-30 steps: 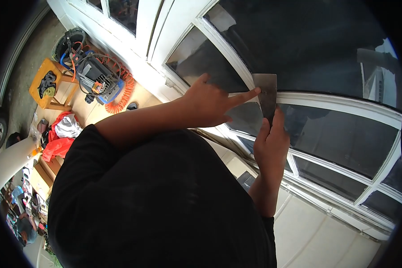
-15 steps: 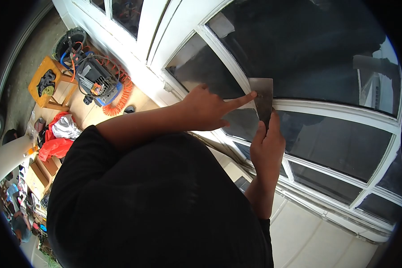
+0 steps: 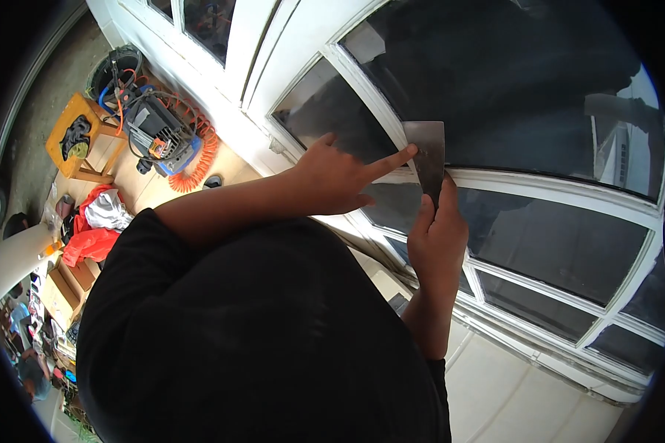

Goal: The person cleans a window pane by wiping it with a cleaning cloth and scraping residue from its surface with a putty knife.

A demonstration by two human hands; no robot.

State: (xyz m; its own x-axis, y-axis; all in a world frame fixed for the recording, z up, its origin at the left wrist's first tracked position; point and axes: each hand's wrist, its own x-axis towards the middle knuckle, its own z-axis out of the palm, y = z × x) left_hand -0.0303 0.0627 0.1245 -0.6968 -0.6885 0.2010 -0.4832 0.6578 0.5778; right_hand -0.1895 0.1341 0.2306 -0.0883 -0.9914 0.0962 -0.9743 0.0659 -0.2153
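My right hand (image 3: 437, 229) is wrapped round the handle of a putty knife (image 3: 427, 144), whose wide flat metal blade points up. The blade lies over the white window frame (image 3: 369, 96), close to the corner of the large dark pane. From the left my left hand (image 3: 336, 176) reaches across with its index finger stretched out, the fingertip at the blade's left edge. The thumb stands apart and the other fingers are partly curled, with nothing held. Most of the handle is hidden in my right hand.
Dark glass panes (image 3: 561, 236) in white bars fill the right side. At the upper left stand an air compressor (image 3: 159, 125) with an orange coiled hose (image 3: 199, 159) and a wooden stool (image 3: 89, 140). Red and white cloths (image 3: 96, 229) and a cardboard box (image 3: 60, 295) lie below.
The putty knife and my right hand have shifted slightly left and up across the frame. My left hand has moved a little left too, its finger still at the blade.
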